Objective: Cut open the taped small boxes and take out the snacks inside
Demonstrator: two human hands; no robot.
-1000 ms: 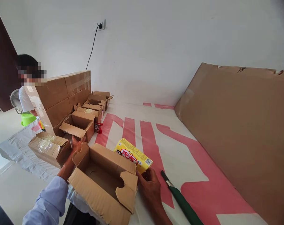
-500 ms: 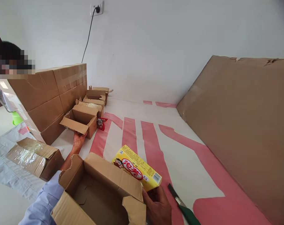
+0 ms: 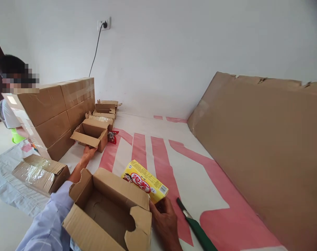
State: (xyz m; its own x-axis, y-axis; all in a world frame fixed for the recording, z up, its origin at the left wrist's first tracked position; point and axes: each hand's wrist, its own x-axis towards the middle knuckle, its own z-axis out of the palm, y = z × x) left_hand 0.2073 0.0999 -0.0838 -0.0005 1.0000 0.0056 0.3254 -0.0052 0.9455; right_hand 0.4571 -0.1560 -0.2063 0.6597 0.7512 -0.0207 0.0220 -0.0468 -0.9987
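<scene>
From the head camera, the right hand (image 3: 165, 223) sits low in the middle, its fingers (image 3: 161, 205) clamped on the near end of a yellow box (image 3: 145, 181) with red lettering and a barcode. That yellow box is tilted, lifted at its far end, just beside the right flap of the open carton (image 3: 108, 209) that fills the lower foreground (the carton's inside looks bare brown cardboard). Right of the hand, a green-handled tool (image 3: 196, 228) lies on the white and pink sheet (image 3: 190, 181) covering the floor.

The left hand (image 3: 88, 152), on a pale blue sleeve (image 3: 50, 226), is stretched forward past the carton; its fingers touch the lowered front flap of a small open box (image 3: 91, 134), curled under it, though whether they grip it I cannot tell. Behind that small box more open boxes (image 3: 104, 111) run in a row toward the wall. To their left stands a stack of sealed cartons (image 3: 53, 111), and nearer lies a taped flattened box (image 3: 39, 172). A person's white sleeve (image 3: 6, 115) shows behind the stack. A large cardboard sheet (image 3: 265, 150) leans along the right, and a black cord hangs from a wall socket (image 3: 104, 24).
</scene>
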